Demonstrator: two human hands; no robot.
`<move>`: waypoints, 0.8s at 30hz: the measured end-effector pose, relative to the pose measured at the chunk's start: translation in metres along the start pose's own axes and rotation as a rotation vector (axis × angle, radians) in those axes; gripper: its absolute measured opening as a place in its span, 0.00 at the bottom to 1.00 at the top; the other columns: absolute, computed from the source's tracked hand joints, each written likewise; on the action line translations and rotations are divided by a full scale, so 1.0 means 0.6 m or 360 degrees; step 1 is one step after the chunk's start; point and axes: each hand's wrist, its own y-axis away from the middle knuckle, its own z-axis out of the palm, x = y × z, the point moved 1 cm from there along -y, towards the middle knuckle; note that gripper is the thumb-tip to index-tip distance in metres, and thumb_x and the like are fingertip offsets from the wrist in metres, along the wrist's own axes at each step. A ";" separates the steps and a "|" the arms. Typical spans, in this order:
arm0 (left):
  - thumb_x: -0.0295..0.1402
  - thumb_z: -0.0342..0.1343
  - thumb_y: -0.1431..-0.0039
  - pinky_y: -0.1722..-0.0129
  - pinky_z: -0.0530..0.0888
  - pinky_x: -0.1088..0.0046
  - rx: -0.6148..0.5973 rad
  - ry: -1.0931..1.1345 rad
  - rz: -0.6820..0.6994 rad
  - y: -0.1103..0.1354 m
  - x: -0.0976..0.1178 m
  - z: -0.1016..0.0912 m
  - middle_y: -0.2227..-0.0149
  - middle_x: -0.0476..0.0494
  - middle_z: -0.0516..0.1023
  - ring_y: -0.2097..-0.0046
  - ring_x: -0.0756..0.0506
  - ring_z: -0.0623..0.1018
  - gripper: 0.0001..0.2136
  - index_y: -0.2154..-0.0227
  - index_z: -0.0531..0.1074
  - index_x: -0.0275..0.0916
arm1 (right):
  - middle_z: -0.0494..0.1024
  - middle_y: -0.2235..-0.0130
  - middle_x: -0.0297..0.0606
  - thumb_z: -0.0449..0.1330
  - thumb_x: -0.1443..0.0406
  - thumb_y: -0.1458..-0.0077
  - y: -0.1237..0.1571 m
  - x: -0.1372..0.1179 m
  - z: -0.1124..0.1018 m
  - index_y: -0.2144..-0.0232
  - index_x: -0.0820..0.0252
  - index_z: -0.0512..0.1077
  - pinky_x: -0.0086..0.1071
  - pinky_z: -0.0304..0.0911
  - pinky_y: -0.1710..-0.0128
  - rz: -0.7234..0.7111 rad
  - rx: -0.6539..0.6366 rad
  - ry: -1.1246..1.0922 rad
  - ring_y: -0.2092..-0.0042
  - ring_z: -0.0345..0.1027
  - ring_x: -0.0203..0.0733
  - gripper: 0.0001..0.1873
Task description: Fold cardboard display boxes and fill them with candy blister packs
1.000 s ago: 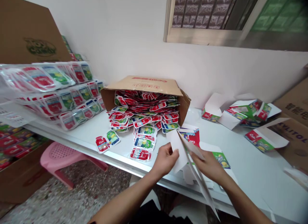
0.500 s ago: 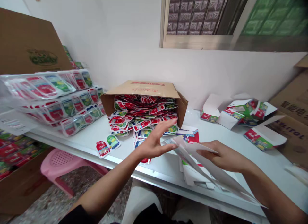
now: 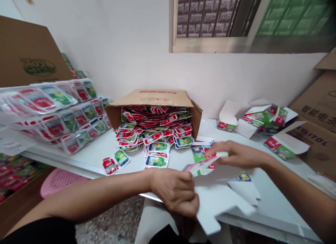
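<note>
Head view: your two hands work on one carton blank [image 3: 212,198] over the front edge of the table [image 3: 278,181].
Left hand: your left hand [image 3: 175,191] is curled tight, gripping the blank at its left side.
Right hand: your right hand [image 3: 233,155] is at the blank's far edge, fingers over a printed flap [image 3: 201,165]. Motion blur; can't tell if you're pinching or only pressing.
Carton blank: mostly white inner face up, notched tabs toward you, tilted. Not a closed box yet.
Step in hand: looks like folding the blank into shape, judging by the raised flap and the erected cartons [image 3: 228,120] at the far right.
Next move: calls for you to keep the left side steady, bring the flap square on its crease, then free the right fingers for the tabs. Go easy; thin card could kink off the crease.
Flat blanks: a printed blank [image 3: 199,151] lies just beyond your hands; another piece [image 3: 244,193] sits under the right forearm side, partly covered.
Sachets: the heap [image 3: 156,118] spills from the brown box [image 3: 154,97]; no sachet visible in either hand.
</note>
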 end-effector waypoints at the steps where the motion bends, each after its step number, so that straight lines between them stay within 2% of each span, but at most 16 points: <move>1: 0.37 0.51 0.39 0.71 0.67 0.69 0.0065 -0.0073 -0.0092 0.009 -0.007 0.004 0.80 0.50 0.68 0.75 0.49 0.72 0.11 0.70 0.73 0.36 | 0.78 0.60 0.37 0.58 0.52 0.48 0.011 0.004 -0.018 0.60 0.55 0.77 0.33 0.64 0.58 0.0032 0.0255 0.0036 0.60 0.70 0.41 0.19; 3: 0.40 0.49 0.37 0.72 0.64 0.69 0.0165 -0.0219 -0.0328 0.028 -0.015 0.011 0.82 0.52 0.66 0.78 0.50 0.69 0.14 0.70 0.72 0.36 | 0.77 0.59 0.39 0.52 0.52 0.42 0.040 0.021 -0.043 0.58 0.54 0.75 0.34 0.64 0.59 0.0116 0.0877 0.0060 0.59 0.69 0.41 0.19; 4: 0.40 0.48 0.36 0.72 0.63 0.69 0.0210 -0.0277 -0.0432 0.035 -0.017 0.015 0.82 0.52 0.66 0.78 0.50 0.68 0.14 0.71 0.71 0.35 | 0.77 0.60 0.39 0.50 0.52 0.41 0.053 0.031 -0.045 0.58 0.53 0.74 0.33 0.65 0.63 0.0146 0.1103 0.0064 0.60 0.68 0.41 0.19; 5: 0.39 0.47 0.36 0.72 0.63 0.69 0.0261 -0.0321 -0.0510 0.039 -0.016 0.018 0.83 0.53 0.66 0.79 0.51 0.67 0.14 0.71 0.71 0.35 | 0.77 0.61 0.39 0.50 0.53 0.41 0.063 0.041 -0.039 0.57 0.53 0.73 0.32 0.64 0.65 0.0148 0.1167 0.0055 0.62 0.68 0.40 0.18; 6: 0.38 0.47 0.35 0.71 0.63 0.68 0.0318 -0.0348 -0.0557 0.041 -0.014 0.021 0.83 0.54 0.65 0.79 0.51 0.66 0.14 0.72 0.70 0.35 | 0.76 0.62 0.39 0.52 0.54 0.42 0.069 0.049 -0.025 0.55 0.52 0.72 0.30 0.64 0.67 0.0139 0.1060 0.0037 0.63 0.68 0.39 0.17; 7: 0.38 0.47 0.35 0.72 0.62 0.69 0.0382 -0.0360 -0.0585 0.040 -0.011 0.025 0.84 0.54 0.64 0.80 0.51 0.66 0.15 0.72 0.70 0.35 | 0.76 0.60 0.39 0.54 0.55 0.43 0.070 0.055 -0.005 0.51 0.52 0.69 0.29 0.65 0.68 0.0128 0.0848 0.0016 0.63 0.69 0.39 0.19; 9: 0.41 0.49 0.37 0.73 0.61 0.69 0.0495 -0.0355 -0.0594 0.032 -0.004 0.031 0.84 0.55 0.62 0.80 0.52 0.64 0.16 0.73 0.70 0.35 | 0.73 0.52 0.40 0.56 0.56 0.44 0.063 0.058 0.037 0.43 0.51 0.62 0.29 0.66 0.66 0.0061 0.0477 -0.0047 0.58 0.69 0.41 0.26; 10: 0.43 0.50 0.38 0.73 0.61 0.69 0.0542 -0.0348 -0.0581 0.026 -0.002 0.033 0.84 0.56 0.61 0.81 0.52 0.63 0.16 0.73 0.71 0.35 | 0.70 0.47 0.42 0.56 0.56 0.44 0.056 0.056 0.054 0.41 0.50 0.59 0.29 0.67 0.64 0.0010 0.0375 -0.0083 0.55 0.69 0.42 0.29; 12: 0.47 0.52 0.40 0.75 0.60 0.70 0.0613 -0.0343 -0.0537 0.017 0.002 0.035 0.84 0.57 0.59 0.81 0.53 0.61 0.18 0.74 0.71 0.36 | 0.62 0.40 0.44 0.57 0.56 0.44 0.040 0.049 0.076 0.40 0.51 0.57 0.30 0.67 0.61 -0.0111 0.0309 -0.0150 0.51 0.67 0.45 0.31; 14: 0.50 0.52 0.42 0.75 0.60 0.70 0.0627 -0.0363 -0.0507 0.015 0.003 0.035 0.84 0.57 0.57 0.82 0.53 0.59 0.20 0.75 0.72 0.37 | 0.65 0.41 0.46 0.58 0.55 0.45 0.022 0.042 0.085 0.45 0.53 0.65 0.32 0.67 0.60 -0.0235 0.0171 -0.0186 0.52 0.68 0.46 0.27; 17: 0.52 0.53 0.44 0.75 0.61 0.70 0.0567 -0.0434 -0.0531 0.027 0.001 0.028 0.84 0.57 0.55 0.82 0.54 0.58 0.20 0.75 0.72 0.38 | 0.76 0.56 0.43 0.55 0.56 0.42 0.002 0.043 0.093 0.60 0.56 0.74 0.30 0.68 0.63 -0.0410 -0.0035 -0.0153 0.59 0.72 0.43 0.14; 19: 0.50 0.53 0.43 0.74 0.63 0.70 0.0529 -0.0513 -0.0574 0.041 -0.003 0.019 0.85 0.58 0.55 0.82 0.53 0.58 0.17 0.75 0.71 0.40 | 0.77 0.61 0.41 0.53 0.58 0.41 -0.004 0.056 0.100 0.64 0.55 0.75 0.28 0.68 0.65 -0.0501 0.0119 -0.0004 0.62 0.72 0.41 0.13; 22: 0.41 0.55 0.42 0.71 0.66 0.70 0.0381 -0.0600 -0.0609 0.060 -0.002 0.006 0.84 0.58 0.60 0.81 0.53 0.61 0.08 0.71 0.71 0.42 | 0.76 0.55 0.42 0.55 0.57 0.43 0.000 0.097 0.116 0.58 0.53 0.75 0.29 0.67 0.59 -0.0609 0.0632 0.0349 0.56 0.72 0.44 0.14; 23: 0.38 0.55 0.42 0.70 0.66 0.70 0.0282 -0.0594 -0.0637 0.064 0.003 0.004 0.83 0.57 0.62 0.80 0.52 0.63 0.07 0.68 0.71 0.41 | 0.75 0.53 0.43 0.56 0.57 0.44 0.003 0.116 0.125 0.55 0.52 0.74 0.30 0.67 0.57 -0.0643 0.0740 0.0456 0.54 0.72 0.45 0.16; 24: 0.37 0.54 0.42 0.70 0.66 0.70 0.0164 -0.0574 -0.0689 0.067 0.011 0.006 0.82 0.56 0.64 0.79 0.52 0.65 0.07 0.66 0.71 0.39 | 0.75 0.52 0.43 0.56 0.56 0.45 0.007 0.136 0.137 0.53 0.52 0.73 0.31 0.67 0.56 -0.0699 0.0766 0.0540 0.53 0.71 0.46 0.18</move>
